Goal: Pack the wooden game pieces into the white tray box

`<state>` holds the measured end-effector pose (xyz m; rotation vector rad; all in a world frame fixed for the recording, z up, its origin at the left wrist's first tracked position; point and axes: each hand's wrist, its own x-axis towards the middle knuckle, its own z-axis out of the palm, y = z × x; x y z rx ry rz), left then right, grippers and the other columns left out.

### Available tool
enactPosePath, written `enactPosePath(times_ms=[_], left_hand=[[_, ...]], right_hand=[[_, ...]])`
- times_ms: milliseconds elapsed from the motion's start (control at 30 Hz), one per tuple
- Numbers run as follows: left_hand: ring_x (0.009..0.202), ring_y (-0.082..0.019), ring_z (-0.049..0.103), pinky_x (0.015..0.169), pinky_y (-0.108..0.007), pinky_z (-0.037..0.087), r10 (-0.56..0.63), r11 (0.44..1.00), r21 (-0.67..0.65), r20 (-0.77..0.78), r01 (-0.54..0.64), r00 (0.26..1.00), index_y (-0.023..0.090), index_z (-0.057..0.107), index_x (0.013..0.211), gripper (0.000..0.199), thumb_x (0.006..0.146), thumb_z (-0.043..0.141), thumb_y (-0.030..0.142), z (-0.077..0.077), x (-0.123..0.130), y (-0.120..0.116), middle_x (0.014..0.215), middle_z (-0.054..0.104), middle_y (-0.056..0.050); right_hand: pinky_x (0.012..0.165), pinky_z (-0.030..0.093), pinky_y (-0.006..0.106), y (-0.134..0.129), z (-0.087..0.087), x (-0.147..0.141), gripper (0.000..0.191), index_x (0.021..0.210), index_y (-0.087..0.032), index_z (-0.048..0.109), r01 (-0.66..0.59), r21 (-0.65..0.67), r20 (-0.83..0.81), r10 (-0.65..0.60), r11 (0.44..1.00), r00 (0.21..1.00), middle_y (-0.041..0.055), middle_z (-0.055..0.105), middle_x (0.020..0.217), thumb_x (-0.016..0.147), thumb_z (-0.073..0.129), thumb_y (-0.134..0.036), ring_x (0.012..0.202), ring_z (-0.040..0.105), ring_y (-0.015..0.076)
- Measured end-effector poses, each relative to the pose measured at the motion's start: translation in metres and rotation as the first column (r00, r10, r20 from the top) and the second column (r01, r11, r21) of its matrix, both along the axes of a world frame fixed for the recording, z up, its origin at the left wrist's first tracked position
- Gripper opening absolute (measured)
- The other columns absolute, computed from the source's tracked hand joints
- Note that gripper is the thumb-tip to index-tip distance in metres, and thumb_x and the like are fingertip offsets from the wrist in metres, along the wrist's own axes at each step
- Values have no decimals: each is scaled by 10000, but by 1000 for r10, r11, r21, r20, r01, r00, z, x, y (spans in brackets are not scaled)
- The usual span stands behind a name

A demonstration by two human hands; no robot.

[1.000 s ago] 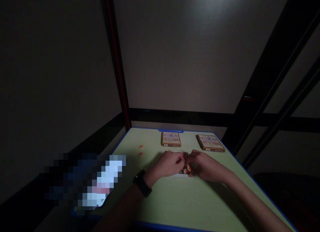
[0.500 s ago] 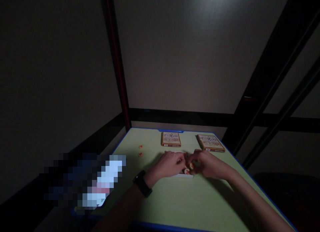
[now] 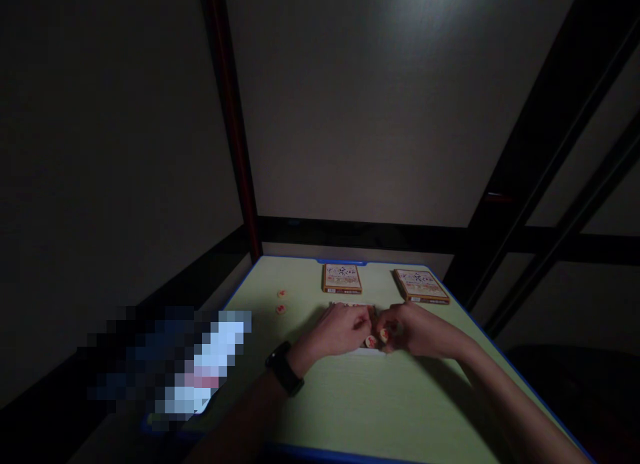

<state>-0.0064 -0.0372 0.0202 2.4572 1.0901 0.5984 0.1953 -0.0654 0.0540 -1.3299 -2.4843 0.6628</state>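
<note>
A shallow white open box lies on the table, mostly covered by my hands. In it, a round wooden Chinese chess piece with a red character shows near the front. My left hand reaches over the box from the left with its fingers bent together; whatever they hold is hidden. At the box's right side my right hand is closed, with another round chess piece at its fingers. Two more pieces, a far one and a near one, lie flat on the table to the left.
Beyond my hands lie two flat printed boxes, one at the middle back and one at the back right. The green table has a blue edge. A pixelated bright object stands at the left edge. Walls close in behind.
The chess piece at the front of the box has shifted slightly left. The right hand's piece has turned and lowered a little. My left hand stays almost in place.
</note>
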Motion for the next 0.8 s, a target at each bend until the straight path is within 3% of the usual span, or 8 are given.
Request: enactPosePath(times_ms=[233, 400, 800], left_hand=[[559, -111, 467, 536, -248, 240, 43, 999, -7, -16, -43, 999, 177, 667, 704, 196, 824, 517, 216, 11, -4, -1, 644, 648, 1], [581, -136, 487, 558, -257, 262, 2, 999, 46, -73, 2, 997, 208, 689, 734, 180, 819, 535, 247, 6, -3, -2, 711, 689, -19], [594, -114, 500, 544, -243, 254, -66, 998, -7, -114, 65, 991, 209, 677, 778, 180, 831, 508, 238, 8, -2, -4, 726, 688, 5]], right_hand=[[632, 411, 232, -1, 1, -1, 221, 793, -197, 734, 24, 2, 27, -24, 1000, 999, -23, 719, 744, 656, 658, -40, 672, 628, 139], [631, 422, 235, -3, 4, -3, 191, 790, -193, 735, -3, -37, 8, 3, 999, 1000, -24, 719, 754, 669, 669, -60, 658, 611, 132], [615, 412, 225, 1, -2, 0, 140, 797, -161, 726, 12, -143, -28, -16, 990, 999, -23, 692, 722, 666, 711, -114, 650, 586, 120]])
